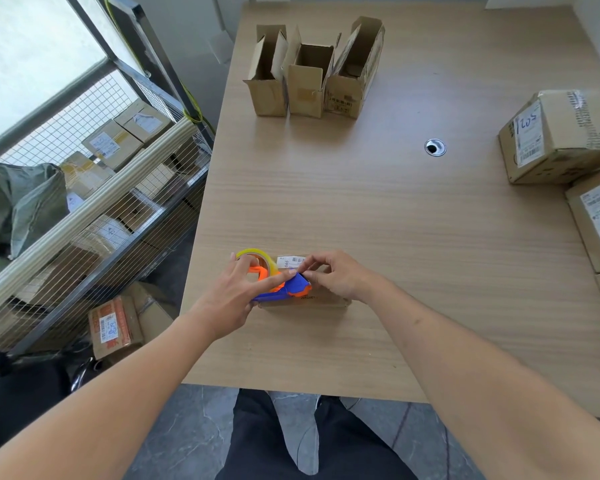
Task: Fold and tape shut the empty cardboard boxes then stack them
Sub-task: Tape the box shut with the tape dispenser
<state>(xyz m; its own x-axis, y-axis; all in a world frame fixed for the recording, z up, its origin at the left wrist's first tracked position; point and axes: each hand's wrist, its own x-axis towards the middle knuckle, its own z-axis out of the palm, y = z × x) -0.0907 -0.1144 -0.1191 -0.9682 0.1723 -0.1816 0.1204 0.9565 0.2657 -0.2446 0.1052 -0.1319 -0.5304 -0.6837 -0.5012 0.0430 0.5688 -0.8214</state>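
A small closed cardboard box (pixel 309 296) lies flat on the wooden bench (pixel 395 220), near the front edge and left of centre. A white barcode label (pixel 291 262) shows on its top face at the far side.

A blue-and-orange tape dispenser (pixel 281 289) rests on top of this box, its yellowish tape roll (pixel 257 259) at the far left end.

The left hand (pixel 236 296) holds the dispenser; its grip is wrapped about the body, thumb through the roll area and forefinger stretched along the top toward the blue nose. The right hand (pixel 336 275) sits just right of the dispenser's nose, over the box; its grip is pinched, fingertips drawn together at the tape end by the blue nose. The tape itself is too thin to make out.

Three open cardboard boxes (pixel 312 77) stand upright in a row at the far side of the bench, flaps raised, touching or nearly touching one another. Sealed parcels (pixel 561 140) with shipping labels sit at the right edge. A round cable grommet (pixel 435 147) is set in the bench between the two groups.

A wire cage trolley (pixel 101 188) holding parcels stands left of the bench.
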